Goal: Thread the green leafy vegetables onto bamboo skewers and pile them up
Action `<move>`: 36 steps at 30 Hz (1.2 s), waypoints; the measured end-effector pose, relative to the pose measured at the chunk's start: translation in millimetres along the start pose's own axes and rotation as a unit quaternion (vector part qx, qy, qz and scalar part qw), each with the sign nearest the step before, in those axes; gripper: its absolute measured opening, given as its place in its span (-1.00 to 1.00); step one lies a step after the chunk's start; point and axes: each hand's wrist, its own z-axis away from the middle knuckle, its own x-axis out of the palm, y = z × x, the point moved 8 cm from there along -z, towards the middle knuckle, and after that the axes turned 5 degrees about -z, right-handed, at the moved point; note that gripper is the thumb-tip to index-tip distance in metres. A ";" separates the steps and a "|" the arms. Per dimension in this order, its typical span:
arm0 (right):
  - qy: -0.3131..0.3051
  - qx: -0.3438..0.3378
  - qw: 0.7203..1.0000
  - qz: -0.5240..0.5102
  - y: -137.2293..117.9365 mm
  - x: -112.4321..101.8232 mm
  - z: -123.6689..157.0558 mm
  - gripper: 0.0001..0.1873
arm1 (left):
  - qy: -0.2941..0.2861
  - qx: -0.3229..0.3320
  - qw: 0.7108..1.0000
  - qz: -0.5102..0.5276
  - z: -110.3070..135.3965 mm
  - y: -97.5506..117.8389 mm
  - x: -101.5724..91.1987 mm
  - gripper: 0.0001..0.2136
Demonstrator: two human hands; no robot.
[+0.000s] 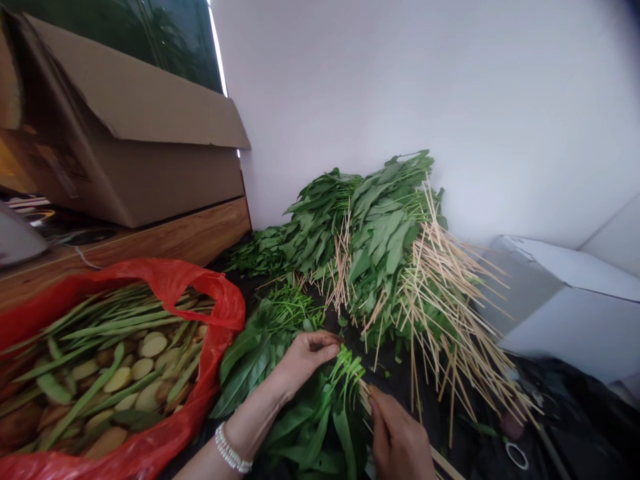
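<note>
My left hand (305, 359), with a pearl bracelet (231, 452) on the wrist, is closed in a pinch on the stems of a bunch of leafy greens (320, 413) lying on the dark surface in front of me. My right hand (397, 440) is closed around a thin wooden skewer (445, 463) whose tip meets the stems of that bunch. Behind them a big pile of greens threaded on skewers (395, 260) leans against the white wall, sticks pointing toward me.
A red plastic bag (220, 313) at the left holds sliced potato rounds and long green stalks. Cardboard boxes (140, 133) sit on a wooden ledge (165, 237) behind it. A white box (565, 300) stands at the right, a small ring of tape (516, 455) near it.
</note>
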 end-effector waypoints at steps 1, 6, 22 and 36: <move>-0.001 0.005 1.000 0.001 1.0 0.2 0.2 -0.66 | 0.003 -0.010 1.000 0.004 0.5 -1.3 0.2 -0.66; -0.006 0.022 0.999 -0.024 5.4 4.1 3.0 -0.67 | -0.032 -0.016 0.999 0.029 5.0 4.1 8.7 -0.58; -0.003 -0.032 0.999 -0.010 -13.1 7.3 -3.1 -0.68 | -0.108 -0.087 0.988 0.073 12.4 -8.6 28.7 -0.72; 0.022 -0.012 0.998 -0.051 -8.8 0.9 -5.6 -0.71 | -0.046 -0.069 0.993 0.086 2.6 -12.0 6.1 -0.74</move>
